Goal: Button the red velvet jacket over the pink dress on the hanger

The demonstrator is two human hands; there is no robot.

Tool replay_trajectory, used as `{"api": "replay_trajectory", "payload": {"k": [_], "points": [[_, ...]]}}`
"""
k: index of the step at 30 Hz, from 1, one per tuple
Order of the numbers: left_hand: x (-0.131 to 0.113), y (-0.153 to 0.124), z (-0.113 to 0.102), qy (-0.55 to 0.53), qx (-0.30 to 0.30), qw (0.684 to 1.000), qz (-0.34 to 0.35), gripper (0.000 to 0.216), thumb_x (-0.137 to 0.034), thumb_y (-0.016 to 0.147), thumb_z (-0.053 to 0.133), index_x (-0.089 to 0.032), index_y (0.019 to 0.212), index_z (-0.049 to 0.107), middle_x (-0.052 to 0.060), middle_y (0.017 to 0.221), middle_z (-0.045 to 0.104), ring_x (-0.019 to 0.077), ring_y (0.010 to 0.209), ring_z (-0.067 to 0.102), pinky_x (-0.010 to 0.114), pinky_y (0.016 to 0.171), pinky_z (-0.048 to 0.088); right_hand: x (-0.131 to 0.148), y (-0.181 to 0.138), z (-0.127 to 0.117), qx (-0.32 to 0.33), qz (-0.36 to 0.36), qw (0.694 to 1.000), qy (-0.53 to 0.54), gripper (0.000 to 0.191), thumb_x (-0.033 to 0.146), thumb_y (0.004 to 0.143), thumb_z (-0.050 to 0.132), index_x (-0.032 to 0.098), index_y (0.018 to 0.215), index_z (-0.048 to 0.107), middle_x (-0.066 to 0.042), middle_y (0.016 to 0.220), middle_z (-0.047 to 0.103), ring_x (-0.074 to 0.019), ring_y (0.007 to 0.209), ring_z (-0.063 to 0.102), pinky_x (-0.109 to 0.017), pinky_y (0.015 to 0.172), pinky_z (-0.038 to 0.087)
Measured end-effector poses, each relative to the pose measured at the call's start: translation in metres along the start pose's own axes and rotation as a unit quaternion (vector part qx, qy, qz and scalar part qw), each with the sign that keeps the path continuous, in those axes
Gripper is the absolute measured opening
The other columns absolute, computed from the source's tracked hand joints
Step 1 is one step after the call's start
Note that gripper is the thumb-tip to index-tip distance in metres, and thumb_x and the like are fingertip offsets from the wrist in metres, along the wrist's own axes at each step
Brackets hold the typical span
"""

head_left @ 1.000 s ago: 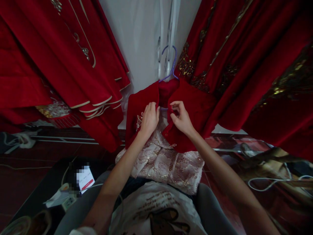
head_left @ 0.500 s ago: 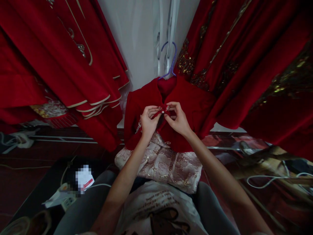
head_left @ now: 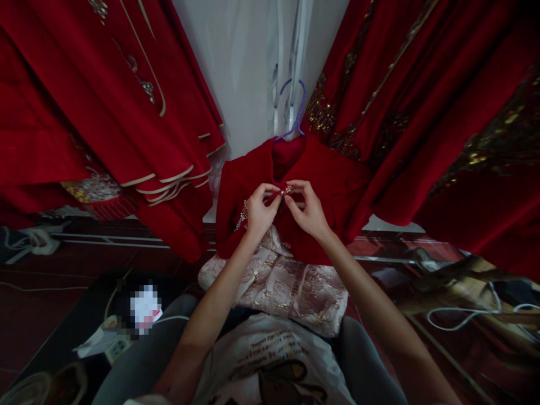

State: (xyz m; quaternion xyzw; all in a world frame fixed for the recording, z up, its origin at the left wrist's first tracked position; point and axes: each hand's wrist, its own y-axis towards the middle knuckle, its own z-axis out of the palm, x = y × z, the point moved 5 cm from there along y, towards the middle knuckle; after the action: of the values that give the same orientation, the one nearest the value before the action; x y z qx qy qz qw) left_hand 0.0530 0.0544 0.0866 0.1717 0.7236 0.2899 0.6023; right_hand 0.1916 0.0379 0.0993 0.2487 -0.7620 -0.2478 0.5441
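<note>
Though its front hung apart a second ago, the short red cloth jacket point(head_left: 333, 169), just past the shiny pale pink cloth point(head_left: 282, 284) on the lap, now has both edges pulled together, so the work seems to be on that front opening. The left hand point(head_left: 261, 214) and right hand point(head_left: 307, 211) each pinch an edge, fingertips nearly closed. One tiny white bead point(head_left: 282, 192) shines between them.
</note>
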Motion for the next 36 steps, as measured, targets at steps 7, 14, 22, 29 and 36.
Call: {"api": "replay_trajectory", "payload": {"k": [7, 14, 22, 29, 36], "points": [[-0.007, 0.0, 0.002, 0.067, 0.069, 0.995, 0.031, 0.011, -0.017, 0.082, 0.06, -0.02, 0.092, 0.058, 0.002, 0.091, 0.069, 0.0139, 0.085, 0.067, 0.026, 0.079, 0.053, 0.0, 0.003, -0.004, -0.044, -0.028, 0.999, -0.004, 0.018, 0.033, 0.094, 0.051, 0.022, 0.106, 0.059, -0.006, 0.105, 0.064, -0.0171, 0.097, 0.062, -0.029, 0.076, 0.053], [-0.023, 0.008, 0.004, 0.141, 0.115, 0.977, 0.107, 0.005, -0.021, 0.083, 0.057, -0.019, 0.088, 0.056, 0.003, 0.087, 0.066, 0.0142, 0.078, 0.064, 0.027, 0.074, 0.052, 0.0, 0.006, -0.008, -0.054, -0.021, 0.998, -0.008, 0.019, 0.033, 0.092, 0.055, 0.022, 0.105, 0.064, -0.006, 0.105, 0.067, -0.0179, 0.098, 0.064, -0.033, 0.084, 0.054], [-0.029, 0.013, 0.006, 0.172, 0.148, 0.966, 0.126, 0.004, -0.022, 0.081, 0.058, -0.019, 0.081, 0.056, 0.001, 0.078, 0.064, 0.0122, 0.068, 0.06, 0.025, 0.069, 0.049, -0.012, 0.008, -0.014, -0.048, 0.033, 0.996, 0.074, 0.026, 0.037, 0.085, 0.064, 0.026, 0.107, 0.07, -0.003, 0.109, 0.071, -0.0199, 0.097, 0.068, -0.037, 0.088, 0.057], [-0.025, 0.015, 0.01, 0.165, 0.148, 0.967, 0.124, 0.007, -0.024, 0.081, 0.058, -0.019, 0.078, 0.055, 0.0, 0.073, 0.062, 0.0119, 0.065, 0.058, 0.023, 0.063, 0.047, -0.018, 0.008, -0.016, -0.016, 0.057, 0.992, 0.108, 0.035, 0.038, 0.079, 0.071, 0.025, 0.111, 0.07, -0.003, 0.112, 0.071, -0.0217, 0.1, 0.069, -0.041, 0.094, 0.056], [-0.029, 0.021, 0.011, 0.178, 0.176, 0.958, 0.142, 0.007, -0.021, 0.08, 0.059, -0.018, 0.076, 0.055, 0.0, 0.074, 0.061, 0.0112, 0.064, 0.056, 0.022, 0.061, 0.045, -0.018, 0.013, -0.016, 0.001, 0.063, 0.99, 0.13, 0.034, 0.037, 0.076, 0.073, 0.024, 0.108, 0.07, -0.004, 0.108, 0.072, -0.0199, 0.094, 0.07, -0.039, 0.088, 0.059]]}}
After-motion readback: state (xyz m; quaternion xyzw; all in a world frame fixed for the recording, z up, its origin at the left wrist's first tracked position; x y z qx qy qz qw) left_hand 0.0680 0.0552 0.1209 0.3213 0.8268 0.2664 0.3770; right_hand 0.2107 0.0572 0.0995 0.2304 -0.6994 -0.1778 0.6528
